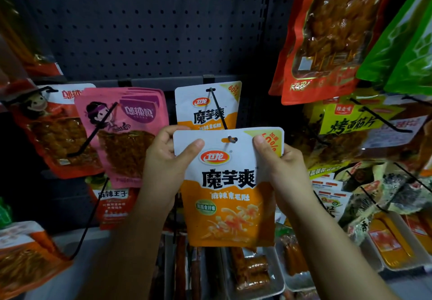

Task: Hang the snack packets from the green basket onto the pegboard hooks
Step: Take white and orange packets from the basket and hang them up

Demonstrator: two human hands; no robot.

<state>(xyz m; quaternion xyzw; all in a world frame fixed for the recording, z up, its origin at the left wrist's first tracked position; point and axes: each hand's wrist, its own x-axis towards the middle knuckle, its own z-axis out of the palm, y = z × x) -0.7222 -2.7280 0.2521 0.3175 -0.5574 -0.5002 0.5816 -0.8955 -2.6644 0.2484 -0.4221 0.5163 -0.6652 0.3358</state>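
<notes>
Hands fill the centre of the frame, both raised to a dark grey perforated pegboard (145, 26) that covers the upper half of the view. Between them hangs a white and orange plastic snack packet (230, 187), upright, its long axis running top to bottom. The left hand (163, 159) pinches the packet's upper left corner, thumb across the front. The right hand (278, 159) pinches the upper right corner the same way, so each hand is closed on the packet and equally near it.

What matters next is at the packet's top edge, in the middle of the frame. Its small hang hole sits right at the tip of a thin black metal hook (218, 109), and the tip appears to poke through the hole. The hook slopes up and away to the pegboard, toward upper centre. A matching white and orange packet (205, 105) already hangs farther back on that hook, just above and behind the held one. My judgement is that the packet now needs sliding up and back along the hook.

At the left hang pink packets (121, 131) and a red packet (58, 136). At the right hang a yellow packet (350, 122) and, in the upper right, a large red pouch (327, 30). The green basket is not in view.
</notes>
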